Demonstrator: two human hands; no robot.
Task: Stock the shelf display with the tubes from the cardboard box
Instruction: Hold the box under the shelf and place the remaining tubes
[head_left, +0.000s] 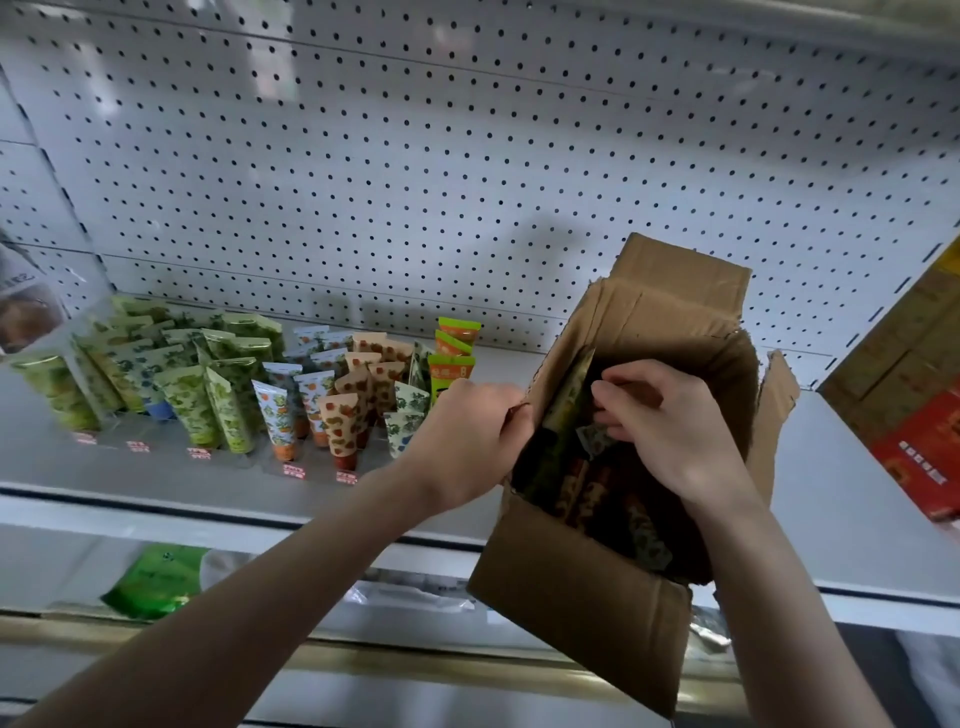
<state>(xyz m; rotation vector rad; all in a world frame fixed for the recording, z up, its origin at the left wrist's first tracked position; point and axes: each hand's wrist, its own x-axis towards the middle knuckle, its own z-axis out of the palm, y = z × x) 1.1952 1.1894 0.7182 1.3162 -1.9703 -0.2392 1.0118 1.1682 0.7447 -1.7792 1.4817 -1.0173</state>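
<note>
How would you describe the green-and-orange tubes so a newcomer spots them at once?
On the grey metal shelf with the white pegboard back, patterned tubes stand left of the open brown cardboard box. Take the row nearest the box, beside the left hand. Only those lime green tubes wear orange bands; neighbours carry leaf or fruit prints.

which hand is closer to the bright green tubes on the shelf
Left. The left hand grips the left wall of the cardboard box, right beside the bright green tubes; the right hand reaches inside the box, farther to the right.
</note>
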